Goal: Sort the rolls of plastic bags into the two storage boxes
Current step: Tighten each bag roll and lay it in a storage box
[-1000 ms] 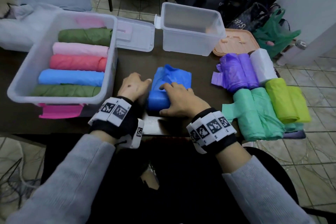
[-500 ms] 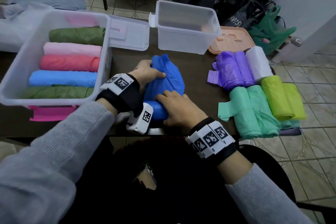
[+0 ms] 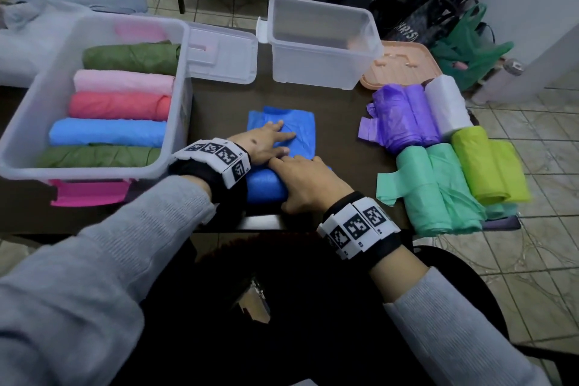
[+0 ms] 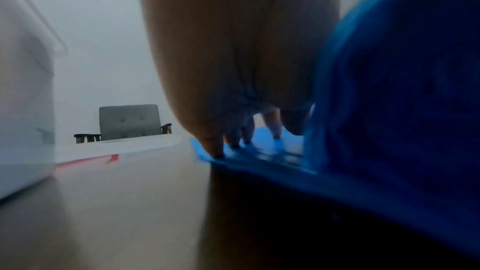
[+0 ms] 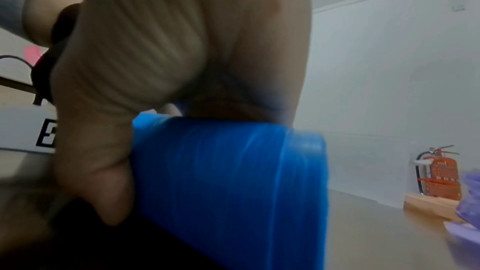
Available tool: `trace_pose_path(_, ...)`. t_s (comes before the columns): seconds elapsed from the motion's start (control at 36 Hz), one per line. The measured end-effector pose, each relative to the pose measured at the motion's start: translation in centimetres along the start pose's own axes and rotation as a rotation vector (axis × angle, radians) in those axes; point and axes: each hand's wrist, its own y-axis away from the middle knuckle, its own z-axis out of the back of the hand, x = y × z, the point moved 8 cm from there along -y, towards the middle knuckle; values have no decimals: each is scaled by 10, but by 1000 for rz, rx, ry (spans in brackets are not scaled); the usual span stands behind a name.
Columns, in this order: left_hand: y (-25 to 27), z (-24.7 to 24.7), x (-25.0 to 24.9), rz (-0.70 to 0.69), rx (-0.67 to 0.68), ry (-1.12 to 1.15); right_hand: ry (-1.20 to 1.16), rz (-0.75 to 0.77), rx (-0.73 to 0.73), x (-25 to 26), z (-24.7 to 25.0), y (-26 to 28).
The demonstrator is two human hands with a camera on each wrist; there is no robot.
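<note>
A dark blue roll [image 3: 266,189] [image 5: 228,182] lies at the table's near edge, its loose end [image 3: 297,121] spread flat toward the far side. My left hand [image 3: 269,141] [image 4: 246,69] presses flat on that loose sheet with straight fingers [image 4: 215,147]. My right hand [image 3: 308,180] [image 5: 155,48] lies over the roll, thumb down its near side, gripping it. The left storage box [image 3: 185,72] holds several rolls: green, pink, red and light blue. The right storage box [image 3: 322,44] looks empty. Purple [image 3: 404,116], white [image 3: 448,103], mint [image 3: 435,191] and lime [image 3: 482,166] rolls lie loose at the right.
A clear lid [image 3: 222,53] lies between the boxes and a peach lid [image 3: 404,66] behind the loose rolls. A pink lid [image 3: 87,193] sticks out under the left box. Bags [image 3: 463,41] stand on the tiled floor at the far right.
Half a second ago my left hand held the loose blue end bunched up; now the sheet lies flat under it. My right hand has stayed on the roll.
</note>
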Motion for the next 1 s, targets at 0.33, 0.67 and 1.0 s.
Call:
trace_pose_path(0.33, 6, -1, -3, 6, 48, -98, -62, -17, 54, 5, 3, 1)
trace_pose_path(0.67, 7, 0, -4, -1, 29, -39, -148, -40, -51, 1, 2, 8)
trace_pose_path(1.0, 1, 3, -2, -5, 3, 9, -355, -135, -250, -21, 15, 16)
